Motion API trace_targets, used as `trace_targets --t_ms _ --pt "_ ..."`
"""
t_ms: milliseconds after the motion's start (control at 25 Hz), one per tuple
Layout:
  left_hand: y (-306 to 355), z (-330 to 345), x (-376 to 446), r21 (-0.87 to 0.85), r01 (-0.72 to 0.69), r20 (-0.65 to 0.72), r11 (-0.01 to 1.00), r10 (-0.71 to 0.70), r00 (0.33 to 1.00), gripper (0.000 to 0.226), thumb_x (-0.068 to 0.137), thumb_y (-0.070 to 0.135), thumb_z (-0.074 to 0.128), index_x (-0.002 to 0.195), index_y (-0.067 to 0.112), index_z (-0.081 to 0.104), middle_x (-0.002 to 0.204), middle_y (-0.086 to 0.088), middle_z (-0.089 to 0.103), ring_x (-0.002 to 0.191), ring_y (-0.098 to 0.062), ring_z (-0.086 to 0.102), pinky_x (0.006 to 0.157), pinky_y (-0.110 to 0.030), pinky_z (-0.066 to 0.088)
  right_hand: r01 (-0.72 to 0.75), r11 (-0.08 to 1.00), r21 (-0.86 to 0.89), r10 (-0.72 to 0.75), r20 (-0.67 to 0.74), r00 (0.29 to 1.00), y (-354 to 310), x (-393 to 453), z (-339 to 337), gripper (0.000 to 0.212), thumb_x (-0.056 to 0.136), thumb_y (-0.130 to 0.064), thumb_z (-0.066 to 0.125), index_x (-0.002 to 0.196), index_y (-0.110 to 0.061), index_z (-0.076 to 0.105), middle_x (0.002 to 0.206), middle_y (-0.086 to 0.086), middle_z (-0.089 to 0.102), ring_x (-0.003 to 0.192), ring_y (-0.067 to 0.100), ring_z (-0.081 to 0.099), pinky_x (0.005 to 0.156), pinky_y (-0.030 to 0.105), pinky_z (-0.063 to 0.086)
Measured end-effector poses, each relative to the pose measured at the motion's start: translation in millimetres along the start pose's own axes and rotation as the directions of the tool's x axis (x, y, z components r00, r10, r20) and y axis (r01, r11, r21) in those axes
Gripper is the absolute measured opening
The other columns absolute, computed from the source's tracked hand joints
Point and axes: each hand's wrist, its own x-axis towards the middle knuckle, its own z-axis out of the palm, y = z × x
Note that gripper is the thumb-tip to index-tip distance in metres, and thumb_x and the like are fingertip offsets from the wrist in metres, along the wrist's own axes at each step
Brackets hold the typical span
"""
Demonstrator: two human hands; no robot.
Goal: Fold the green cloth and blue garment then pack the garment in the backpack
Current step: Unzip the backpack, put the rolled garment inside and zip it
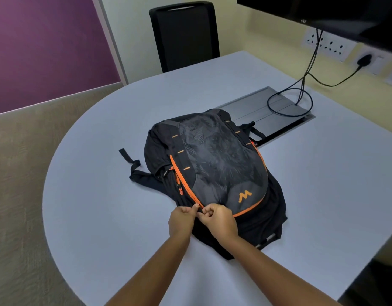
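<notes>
Broadly, a grey table (98,195) carries a black backpack (215,160) lying flat, front panel up, its top end toward the person. Both hands meet at that near end, on the orange zip (186,184). Left hand (181,221) has fingers curled, pinching the fabric beside the zip; right hand (219,219) pinches at the zip itself, fingertips touching the left's.
</notes>
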Motion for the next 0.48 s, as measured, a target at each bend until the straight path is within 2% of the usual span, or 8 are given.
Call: trace_targets --t_ms 80,160,240,320,360,480 --pt "8 -4 -4 -0.018 0.024 0.001 1.000 -0.024 1.000 0.042 0.087 0.043 0.059 0.061 0.010 0.057 0.059 0.000 0.052 0.065 -0.019 0.050 0.054 -0.026 0.035 0.055 0.998 0.035 -0.057 0.033 0.998 -4 -8 -7 0.024 0.079 -0.038 0.071 0.086 -0.016 0.070 0.070 -0.010 0.062 0.072 0.009 0.063 0.065 0.026 0.052" --pt "21 -6 0 -0.009 0.028 -0.001 1.000 -0.028 1.000 0.044 0.087 0.041 0.060 0.057 0.009 0.054 0.056 -0.003 0.051 0.060 -0.020 0.048 0.061 -0.029 0.039 0.107 0.992 0.068 -0.112 0.079 0.991 -12 -12 -13 0.022 0.079 -0.035 0.072 0.080 -0.013 0.070 0.069 -0.005 0.066 0.074 0.014 0.066 0.069 0.031 0.055" --pt "33 -5 5 -0.071 0.076 -0.009 0.995 -0.077 0.997 0.040 0.085 0.033 0.065 0.054 0.009 0.055 0.049 -0.003 0.052 0.057 -0.021 0.049 0.067 -0.032 0.044 0.137 0.990 0.029 -0.140 0.117 0.983 -17 -14 -23 0.022 0.080 -0.032 0.072 0.066 -0.019 0.063 0.064 -0.005 0.063 0.072 0.016 0.065 0.068 0.030 0.054" --pt "40 -5 8 -0.167 0.171 -0.012 0.971 -0.175 0.984 0.035 0.082 0.026 0.070 0.054 0.010 0.056 0.040 0.000 0.056 0.056 -0.019 0.054 0.077 -0.034 0.050 0.126 0.992 -0.002 -0.125 0.133 0.983 -17 -12 -32 0.030 0.080 -0.032 0.072 0.057 -0.027 0.053 0.058 -0.009 0.056 0.066 0.014 0.060 0.066 0.029 0.052" --pt "41 -5 8 -0.208 0.198 -0.007 0.958 -0.203 0.979 0.032 0.082 0.024 0.070 0.056 0.010 0.056 0.043 0.001 0.058 0.056 -0.016 0.056 0.076 -0.034 0.051 0.122 0.993 -0.010 -0.119 0.139 0.983 -14 -12 -36 0.032 0.080 -0.032 0.072 0.056 -0.028 0.051 0.057 -0.009 0.054 0.065 0.013 0.059 0.065 0.029 0.052" --pt "44 -5 4 -0.316 0.231 0.002 0.920 -0.243 0.970 0.026 0.084 0.018 0.068 0.065 0.007 0.054 0.065 -0.003 0.059 0.058 -0.012 0.057 0.055 -0.027 0.043 0.130 0.990 -0.047 -0.121 0.160 0.980 -1 -18 -45 0.033 0.080 -0.031 0.072 0.057 -0.027 0.049 0.056 -0.011 0.051 0.064 0.013 0.057 0.064 0.027 0.051"
